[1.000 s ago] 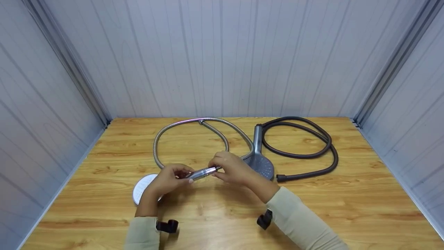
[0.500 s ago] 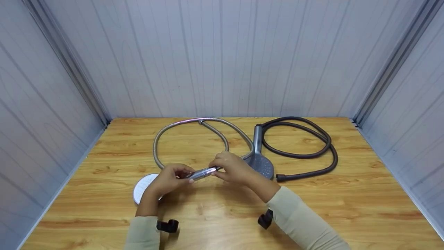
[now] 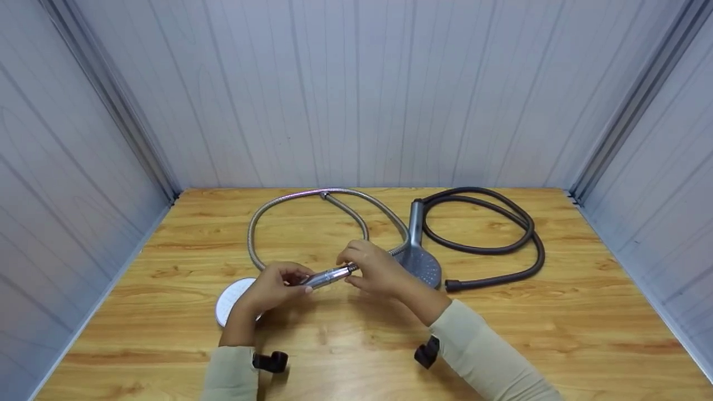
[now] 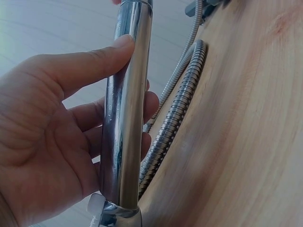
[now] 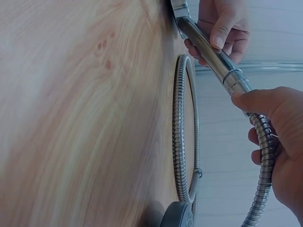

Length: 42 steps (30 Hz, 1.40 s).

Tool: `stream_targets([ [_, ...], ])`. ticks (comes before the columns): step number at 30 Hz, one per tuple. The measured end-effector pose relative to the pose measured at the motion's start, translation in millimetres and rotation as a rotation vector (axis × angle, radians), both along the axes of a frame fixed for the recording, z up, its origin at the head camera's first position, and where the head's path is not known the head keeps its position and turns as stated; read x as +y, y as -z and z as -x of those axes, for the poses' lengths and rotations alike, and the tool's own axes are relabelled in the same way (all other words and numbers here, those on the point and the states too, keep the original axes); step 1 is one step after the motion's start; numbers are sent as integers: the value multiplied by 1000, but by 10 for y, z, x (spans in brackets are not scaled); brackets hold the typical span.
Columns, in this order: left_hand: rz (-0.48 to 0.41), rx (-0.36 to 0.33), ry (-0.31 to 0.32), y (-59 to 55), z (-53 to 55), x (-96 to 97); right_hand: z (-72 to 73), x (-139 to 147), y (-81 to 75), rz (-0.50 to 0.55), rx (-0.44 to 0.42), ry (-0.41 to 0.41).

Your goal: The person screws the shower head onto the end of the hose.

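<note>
Bridging both hands (image 3: 274,287) (image 3: 374,268): chrome handle (image 3: 327,277)

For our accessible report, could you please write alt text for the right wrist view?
The left hand holds a chrome shower handle; the right hand grips a ribbed metal hose at the handle's end. A wooden table fills the picture's left side.

The person has long, light tan sleeves. The left sleeve (image 3: 229,374) is plain and stops in a straight edge. The right sleeve (image 3: 490,356) is the same colour, with soft wrinkles. A small black gadget (image 3: 272,362) sticks out from the left one, and a matching black block (image 3: 426,352) from the right one. Both look chunky. The left hand (image 3: 273,288) is bare, with little lines on its palm (image 4: 45,146). The right hand (image 3: 372,268) is bare too.
</note>
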State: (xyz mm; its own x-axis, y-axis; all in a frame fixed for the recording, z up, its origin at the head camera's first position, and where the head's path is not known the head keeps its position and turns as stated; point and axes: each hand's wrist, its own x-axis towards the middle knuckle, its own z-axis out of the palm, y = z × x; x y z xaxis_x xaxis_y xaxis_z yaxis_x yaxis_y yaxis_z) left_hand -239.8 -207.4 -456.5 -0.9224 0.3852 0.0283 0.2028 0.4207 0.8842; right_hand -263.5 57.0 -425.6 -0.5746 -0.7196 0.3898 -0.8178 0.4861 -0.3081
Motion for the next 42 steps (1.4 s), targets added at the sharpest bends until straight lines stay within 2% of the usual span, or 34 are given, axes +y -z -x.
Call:
stream_targets([
  [6, 6, 18, 9, -17, 0, -5, 22, -6, 27, 31, 44, -36],
  [22, 16, 25, 11, -19, 0, -14, 42, -10, 71, 56, 21, -48],
  [30, 14, 17, 14, -17, -22, 5, -10, 5, 132, 122, 36, -22],
  [31, 11, 15, 15, -65, -50, 25, -17, 7, 135, 132, 34, -16],
  [35, 8, 21, 22, -80, -47, 41, -35, 7, 130, 162, 20, 8],
  [37, 7, 20, 25, -78, -43, 45, -50, 11, 126, 172, 17, 14],
  [38, 10, 18, 23, -34, -15, 29, -53, 11, 129, 175, 16, 16],
  [42, 15, 7, 23, -34, -10, 25, -71, 26, 153, 199, 15, 16],
])
